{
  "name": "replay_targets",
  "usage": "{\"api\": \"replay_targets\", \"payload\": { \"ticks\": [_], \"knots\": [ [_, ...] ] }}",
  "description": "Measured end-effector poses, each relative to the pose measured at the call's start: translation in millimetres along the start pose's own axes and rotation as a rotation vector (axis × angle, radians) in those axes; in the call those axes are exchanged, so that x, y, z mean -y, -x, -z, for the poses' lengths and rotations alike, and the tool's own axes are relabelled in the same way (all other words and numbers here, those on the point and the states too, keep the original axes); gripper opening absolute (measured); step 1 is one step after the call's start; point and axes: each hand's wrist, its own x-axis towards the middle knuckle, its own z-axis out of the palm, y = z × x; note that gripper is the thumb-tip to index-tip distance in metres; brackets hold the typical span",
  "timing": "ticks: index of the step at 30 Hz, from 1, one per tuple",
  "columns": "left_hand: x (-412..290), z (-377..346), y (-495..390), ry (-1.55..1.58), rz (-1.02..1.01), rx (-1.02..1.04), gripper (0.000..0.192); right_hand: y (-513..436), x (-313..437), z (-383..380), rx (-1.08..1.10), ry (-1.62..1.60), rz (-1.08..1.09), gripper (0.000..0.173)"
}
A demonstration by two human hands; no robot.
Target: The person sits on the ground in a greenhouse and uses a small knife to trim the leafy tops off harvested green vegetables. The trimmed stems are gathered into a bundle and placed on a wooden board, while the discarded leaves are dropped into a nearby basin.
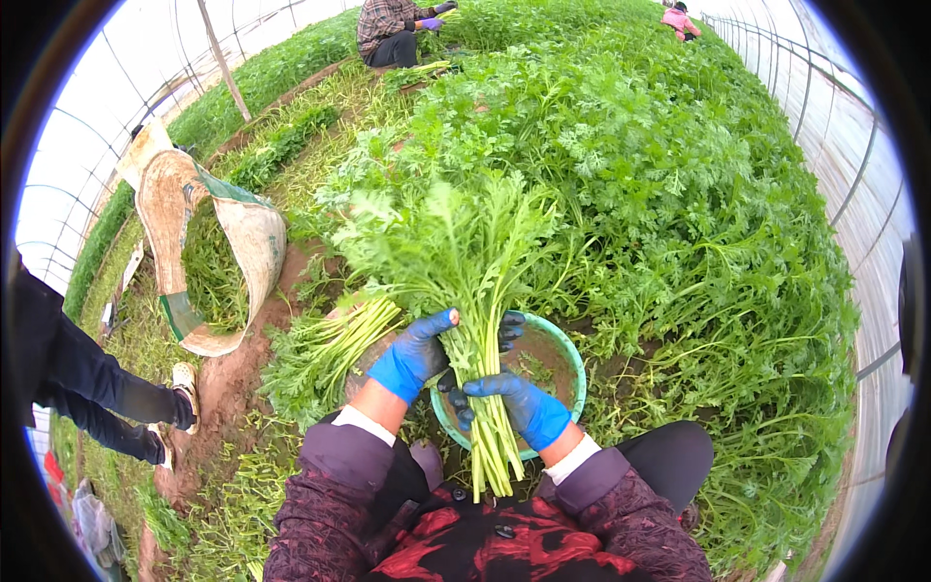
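Observation:
Both of my hands wear blue work gloves, and together they grip an upright bunch of leafy greens [480, 364] with feathery lobed leaves. My left hand [416, 355] wraps the bunch higher up, below the leaves; a bare thumb tip pokes through the glove. Lower on the stems, my right hand [522, 404] closes around them. The pale cut ends point towards my lap. Beneath the bunch sits a round green basin [580, 356], partly hidden by my hands, with soil and leaf scraps inside. Left of the basin lies another bunch of cut greens [327, 356], stems towards the upper right.
Dense growing greens [654, 189] fill the right side up to the plastic greenhouse wall [865, 305]. An opened woven sack [265, 240] stands at left with greens inside. A person's legs [109, 393] are beside the dirt path [218, 393]. Another person [389, 33] squats ahead, a third [680, 20] farther off.

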Motion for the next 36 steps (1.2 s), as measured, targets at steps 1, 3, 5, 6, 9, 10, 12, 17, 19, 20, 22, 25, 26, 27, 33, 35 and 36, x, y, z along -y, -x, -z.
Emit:
{"api": "replay_targets", "payload": {
  "ticks": [1,3,5,6,9,10,12,17,19,20,22,25,26,27,33,35,36],
  "knots": [
    [-4,-1,0,-0.068,-0.02,-0.009,0.087,1,0,-1,-0.03,0.0,-0.03,0.032],
    [-8,-5,3,-0.147,-0.069,0.041,0.088,2,0,-2,-0.036,0.004,-0.06,0.032],
    [-12,-8,8,-0.13,-0.128,-0.043,0.08,2,-1,-3,-0.06,0.022,-0.093,0.033],
    [-15,-10,11,-0.174,-0.162,-0.098,0.077,2,-2,-4,-0.06,0.038,-0.1,0.033],
    [-11,-16,15,-0.217,-0.232,-0.177,0.057,-3,-6,-3,-0.015,0.045,-0.089,0.037],
    [-10,-17,16,-0.264,-0.21,-0.278,0.051,-4,-5,2,-0.067,0.088,-0.085,0.038],
    [-12,-15,17,-0.18,-0.201,-0.399,0.038,-8,0,22,-0.121,0.239,0.009,0.041],
    [-50,9,17,-0.176,-0.296,-0.407,0.036,-2,36,144,-0.697,0.459,0.313,0.043],
    [-58,19,22,-0.115,-0.394,-0.37,0.04,8,28,197,-1.201,1.138,-0.023,0.036],
    [-60,23,28,-0.148,-0.445,-0.431,0.036,13,13,216,-1.141,1.399,-0.075,0.033],
    [-65,29,32,-0.121,-0.458,-0.391,0.032,20,-19,239,-1.011,1.628,-0.407,0.028],
    [-67,35,33,-0.169,-0.492,-0.422,0.026,17,-58,250,-0.898,1.753,-0.646,0.027],
    [-68,36,33,-0.175,-0.482,-0.409,0.026,15,-65,250,-0.869,1.822,-0.648,0.027],
    [-69,38,32,-0.181,-0.473,-0.396,0.026,13,-70,250,-0.883,1.798,-0.682,0.029],
    [-66,33,33,-0.188,-0.503,-0.313,0.025,19,-61,254,-0.813,1.743,-0.688,0.032],
    [-63,31,34,-0.141,-0.516,-0.291,0.024,25,-53,253,-0.913,1.754,-0.513,0.033],
    [-64,31,34,-0.079,-0.513,-0.259,0.024,28,-46,251,-0.966,1.767,-0.423,0.032]
  ]
}}
